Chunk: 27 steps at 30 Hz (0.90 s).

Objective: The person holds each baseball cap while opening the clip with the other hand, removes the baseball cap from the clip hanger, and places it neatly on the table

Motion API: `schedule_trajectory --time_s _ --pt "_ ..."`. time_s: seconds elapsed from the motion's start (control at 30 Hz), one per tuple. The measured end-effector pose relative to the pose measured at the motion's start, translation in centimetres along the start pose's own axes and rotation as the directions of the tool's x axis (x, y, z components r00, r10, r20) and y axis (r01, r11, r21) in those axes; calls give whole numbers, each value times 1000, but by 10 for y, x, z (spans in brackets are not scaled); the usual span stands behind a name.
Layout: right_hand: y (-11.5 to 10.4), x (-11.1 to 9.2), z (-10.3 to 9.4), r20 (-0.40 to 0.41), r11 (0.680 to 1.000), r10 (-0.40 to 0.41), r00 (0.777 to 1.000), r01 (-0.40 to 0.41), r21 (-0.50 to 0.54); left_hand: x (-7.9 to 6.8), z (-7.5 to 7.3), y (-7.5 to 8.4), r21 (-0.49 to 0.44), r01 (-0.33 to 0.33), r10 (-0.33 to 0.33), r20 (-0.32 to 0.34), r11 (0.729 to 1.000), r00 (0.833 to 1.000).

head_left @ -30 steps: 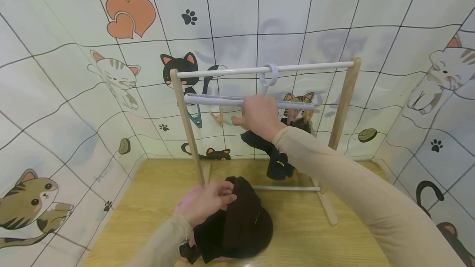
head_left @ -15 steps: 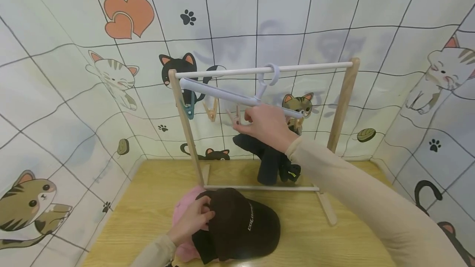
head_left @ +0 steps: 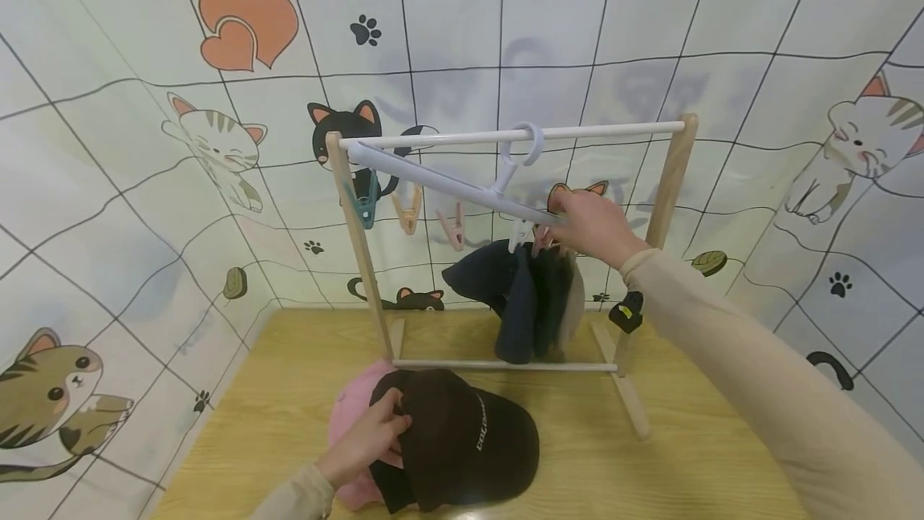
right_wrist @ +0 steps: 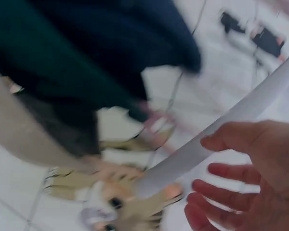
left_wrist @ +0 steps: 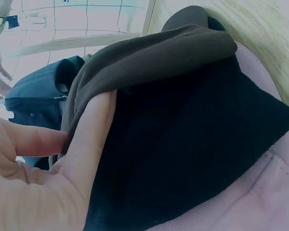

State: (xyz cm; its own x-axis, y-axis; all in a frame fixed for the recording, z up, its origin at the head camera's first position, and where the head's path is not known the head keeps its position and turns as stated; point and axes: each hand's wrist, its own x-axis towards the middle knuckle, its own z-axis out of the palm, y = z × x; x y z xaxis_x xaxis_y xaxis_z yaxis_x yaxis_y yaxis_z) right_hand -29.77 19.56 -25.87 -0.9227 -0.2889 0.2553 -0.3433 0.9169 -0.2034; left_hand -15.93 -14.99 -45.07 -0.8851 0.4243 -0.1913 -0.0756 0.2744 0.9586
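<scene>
My left hand (head_left: 368, 436) pinches the back edge of a dark brown baseball cap (head_left: 469, 440), its lettering facing up. In the left wrist view, one finger goes under the brown fabric (left_wrist: 149, 55) with the thumb outside. A black cap (left_wrist: 192, 144) lies beneath it, over a pink cap (head_left: 355, 408). My right hand (head_left: 595, 223) is at the lower right end of a pale lilac clip hanger (head_left: 447, 184); the thumb overlaps the bar (right_wrist: 183, 163) and the fingers are spread below. Navy (head_left: 484, 275), green (head_left: 552, 295) and beige (head_left: 573, 303) caps hang clipped near that end.
The hanger hooks over the white rail (head_left: 447, 139) of a small wooden rack (head_left: 667, 183) on a wood-grain table (head_left: 253, 424). Teal (head_left: 366, 203), orange (head_left: 409, 211) and pink (head_left: 453, 227) clips dangle without caps. Cat-print walls surround the table.
My right hand has moved from the hanger's middle to its right end. The hanger has tilted, left end up, and the hanging caps have swung. The brown cap has settled flatter under my left hand.
</scene>
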Motion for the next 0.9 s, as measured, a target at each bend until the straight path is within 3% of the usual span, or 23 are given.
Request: schedule_trajectory --time_s 0.17,0.33,0.47,0.63,0.77,0.9 --pt "30 11 20 73 999 -32 997 32 2 -1 0 4 36 6 -6 -5 999 1000" --pt "46 12 33 64 998 -66 996 66 0 -1 2 4 75 18 -19 2 997 1000" --pt "48 8 30 60 992 -121 991 122 -9 -1 4 3 57 20 -20 -1 998 1000" --pt "53 -4 18 117 986 -163 980 167 -28 1 3 2 55 -5 7 -32 998 999" --pt "57 -14 6 128 982 -169 977 178 -62 4 -1 3 157 -62 79 -102 986 992" --pt "58 -22 -7 84 975 -200 976 206 -81 6 -5 2 359 -117 184 -159 926 970"
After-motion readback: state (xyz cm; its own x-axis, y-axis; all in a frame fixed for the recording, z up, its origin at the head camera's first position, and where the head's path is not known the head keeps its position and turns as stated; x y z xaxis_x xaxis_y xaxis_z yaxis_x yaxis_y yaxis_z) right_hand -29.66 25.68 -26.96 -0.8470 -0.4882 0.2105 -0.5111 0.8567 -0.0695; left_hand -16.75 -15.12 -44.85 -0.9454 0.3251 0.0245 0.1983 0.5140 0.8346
